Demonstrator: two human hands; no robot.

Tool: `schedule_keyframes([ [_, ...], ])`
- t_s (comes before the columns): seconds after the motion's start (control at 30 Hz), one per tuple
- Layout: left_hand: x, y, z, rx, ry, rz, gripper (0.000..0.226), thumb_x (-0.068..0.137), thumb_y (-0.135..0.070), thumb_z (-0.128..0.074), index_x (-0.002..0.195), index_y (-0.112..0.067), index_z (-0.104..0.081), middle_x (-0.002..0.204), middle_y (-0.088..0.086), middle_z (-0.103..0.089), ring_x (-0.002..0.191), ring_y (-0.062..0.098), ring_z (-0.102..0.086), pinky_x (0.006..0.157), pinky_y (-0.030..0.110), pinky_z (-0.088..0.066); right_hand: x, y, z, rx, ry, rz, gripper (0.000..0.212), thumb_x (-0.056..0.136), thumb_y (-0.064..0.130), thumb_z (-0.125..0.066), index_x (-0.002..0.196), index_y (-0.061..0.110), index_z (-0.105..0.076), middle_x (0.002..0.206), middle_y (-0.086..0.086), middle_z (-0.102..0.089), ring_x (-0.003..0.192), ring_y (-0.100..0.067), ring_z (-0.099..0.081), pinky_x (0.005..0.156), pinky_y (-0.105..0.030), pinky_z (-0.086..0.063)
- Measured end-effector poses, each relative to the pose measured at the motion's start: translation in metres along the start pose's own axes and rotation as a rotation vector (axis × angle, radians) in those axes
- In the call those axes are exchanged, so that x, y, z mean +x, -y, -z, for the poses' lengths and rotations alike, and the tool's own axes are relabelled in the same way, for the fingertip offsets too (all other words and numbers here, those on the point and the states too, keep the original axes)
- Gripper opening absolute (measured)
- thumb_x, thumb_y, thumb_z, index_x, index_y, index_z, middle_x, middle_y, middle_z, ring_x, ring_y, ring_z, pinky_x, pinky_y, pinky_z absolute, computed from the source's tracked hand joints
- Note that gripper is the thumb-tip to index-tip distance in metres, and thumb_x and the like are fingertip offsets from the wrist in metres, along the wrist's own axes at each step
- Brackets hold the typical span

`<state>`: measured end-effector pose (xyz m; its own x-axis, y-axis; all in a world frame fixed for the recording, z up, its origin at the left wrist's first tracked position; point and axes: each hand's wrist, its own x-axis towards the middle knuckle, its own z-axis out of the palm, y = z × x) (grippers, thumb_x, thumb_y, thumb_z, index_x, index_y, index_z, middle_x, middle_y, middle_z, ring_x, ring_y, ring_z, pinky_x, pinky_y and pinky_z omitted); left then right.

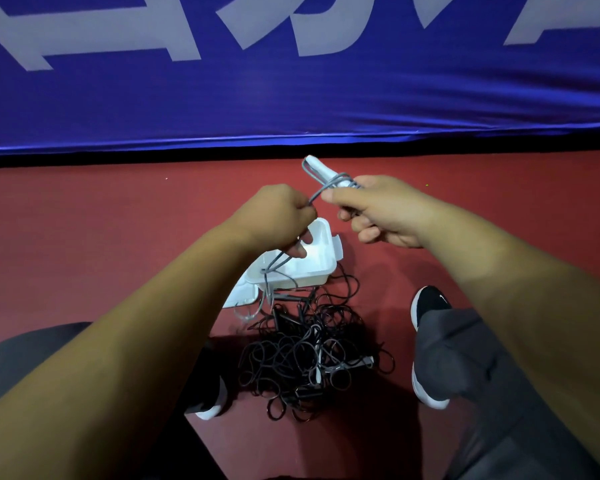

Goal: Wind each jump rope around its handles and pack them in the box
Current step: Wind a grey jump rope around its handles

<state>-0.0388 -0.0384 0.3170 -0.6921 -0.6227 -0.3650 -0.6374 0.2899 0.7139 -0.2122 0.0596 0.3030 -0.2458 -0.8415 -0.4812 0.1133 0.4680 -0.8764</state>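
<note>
A person seated over a red floor [84, 237] holds a grey jump rope [273, 270] in mid-air with both arms stretched forward. The right hand [385, 211] has its fingers curled round the white handles [321, 171], thumb laid along the top. Loops of the rope cross the handles, whose lower ends are hidden inside the fist, so their number cannot be told. The left hand [278, 216], just beside the right, is closed with its fingertips pinching the rope. From there the rope drops slack toward the floor.

A white box [321, 268] lies open on the floor directly under the hands, its near-left part covered by the left hand. Its inside is washed out by glare. A white flap [241, 296] shows at its left corner.

Nearer the person, touching the box's near side, a pile of black ropes [309, 358] lies tangled between two black shoes. Pale handles show in it, too knotted to count. The right shoe [426, 303] is partly under a grey trouser leg, and the left shoe [208, 407] is mostly hidden by the forearm.

A blue banner [291, 98] runs along the floor's far edge, its white letters cut off at the top.
</note>
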Motion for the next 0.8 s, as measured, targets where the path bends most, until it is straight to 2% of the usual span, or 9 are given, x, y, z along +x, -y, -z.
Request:
schedule_keyframes([
  [0.1, -0.004, -0.007, -0.001, -0.153, 0.003, -0.025, 0.022, 0.106, -0.025, -0.062, 0.103, -0.006, -0.071, 0.093, 0.015, -0.078, 0.074, 0.032, -0.079, 0.068, 0.042, -0.067, -0.005, 0.009, -0.001, 0.129, -0.066, -0.007, 0.056, 0.089, 0.069, -0.072, 0.103, 0.015, -0.059, 0.074, -0.002, -0.055, 0.048, -0.008, -0.028, 0.040, -0.021, -0.023],
  [0.2, -0.004, -0.007, 0.004, -0.163, -0.027, -0.122, 0.021, 0.099, -0.030, -0.072, 0.095, -0.011, -0.077, 0.090, 0.007, -0.079, 0.080, 0.024, -0.079, 0.071, 0.039, -0.064, -0.006, 0.014, 0.002, 0.205, -0.106, -0.044, 0.069, 0.089, 0.082, -0.058, 0.096, 0.014, -0.058, 0.071, -0.002, -0.055, 0.047, -0.008, -0.024, 0.038, -0.021, -0.020],
  [0.3, -0.001, -0.001, 0.011, 0.028, -0.078, -0.267, 0.022, 0.097, -0.039, -0.072, 0.085, -0.022, -0.079, 0.081, 0.005, -0.075, 0.072, 0.017, -0.066, 0.071, 0.038, -0.053, -0.005, 0.015, 0.004, 0.227, -0.099, -0.061, 0.063, 0.092, 0.078, -0.060, 0.094, 0.014, -0.058, 0.070, -0.001, -0.054, 0.047, -0.007, -0.022, 0.036, -0.020, -0.017],
  [0.37, -0.001, 0.000, 0.014, -0.025, -0.045, -0.302, 0.017, 0.098, -0.033, -0.074, 0.092, -0.019, -0.080, 0.085, 0.004, -0.077, 0.076, 0.011, -0.064, 0.076, 0.037, -0.053, -0.007, 0.016, 0.005, 0.236, -0.084, -0.065, 0.053, 0.095, 0.069, -0.062, 0.090, 0.016, -0.058, 0.070, 0.000, -0.052, 0.048, -0.007, -0.020, 0.036, -0.020, -0.016],
  [0.43, -0.002, -0.002, 0.016, -0.087, -0.005, -0.318, 0.012, 0.097, -0.023, -0.076, 0.106, -0.019, -0.081, 0.090, -0.002, -0.079, 0.081, 0.004, -0.067, 0.082, 0.027, -0.054, -0.007, 0.018, 0.006, 0.267, -0.077, -0.065, 0.045, 0.096, 0.062, -0.062, 0.092, 0.017, -0.058, 0.070, -0.001, -0.052, 0.048, -0.007, -0.020, 0.037, -0.019, -0.014],
  [0.5, -0.002, -0.002, 0.017, -0.073, 0.018, -0.322, 0.024, 0.094, -0.017, -0.078, 0.117, -0.023, -0.080, 0.090, -0.010, -0.079, 0.082, -0.002, -0.068, 0.081, 0.013, -0.051, -0.008, 0.020, 0.008, 0.314, -0.061, -0.062, 0.040, 0.097, 0.057, -0.063, 0.105, 0.019, -0.057, 0.070, -0.001, -0.052, 0.047, -0.006, -0.020, 0.037, -0.018, -0.014],
  [0.6, 0.002, 0.003, 0.021, 0.058, -0.006, -0.281, 0.030, 0.090, -0.020, -0.082, 0.118, -0.030, -0.080, 0.090, -0.013, -0.079, 0.080, -0.007, -0.068, 0.076, 0.006, -0.044, -0.010, 0.021, 0.007, 0.314, -0.019, -0.061, 0.039, 0.098, 0.055, -0.064, 0.109, 0.020, -0.053, 0.072, -0.001, -0.053, 0.046, -0.006, -0.021, 0.035, -0.018, -0.016],
  [0.7, 0.005, 0.009, 0.022, 0.137, -0.052, -0.223, 0.016, 0.090, -0.028, -0.082, 0.106, -0.029, -0.084, 0.081, -0.006, -0.079, 0.073, 0.004, -0.072, 0.067, 0.011, -0.049, -0.014, 0.021, 0.004, 0.267, 0.049, -0.077, 0.040, 0.099, 0.056, -0.063, 0.106, 0.018, -0.053, 0.073, -0.002, -0.055, 0.045, -0.006, -0.023, 0.034, -0.019, -0.021],
  [0.8, 0.007, 0.011, 0.018, 0.139, -0.034, -0.158, 0.020, 0.095, -0.031, -0.077, 0.091, -0.012, -0.079, 0.076, 0.007, -0.076, 0.065, 0.014, -0.076, 0.065, 0.033, -0.063, -0.016, 0.019, 0.002, 0.206, 0.083, -0.085, 0.047, 0.099, 0.059, -0.063, 0.103, 0.012, -0.061, 0.079, -0.006, -0.062, 0.046, -0.009, -0.038, 0.045, -0.025, -0.047],
])
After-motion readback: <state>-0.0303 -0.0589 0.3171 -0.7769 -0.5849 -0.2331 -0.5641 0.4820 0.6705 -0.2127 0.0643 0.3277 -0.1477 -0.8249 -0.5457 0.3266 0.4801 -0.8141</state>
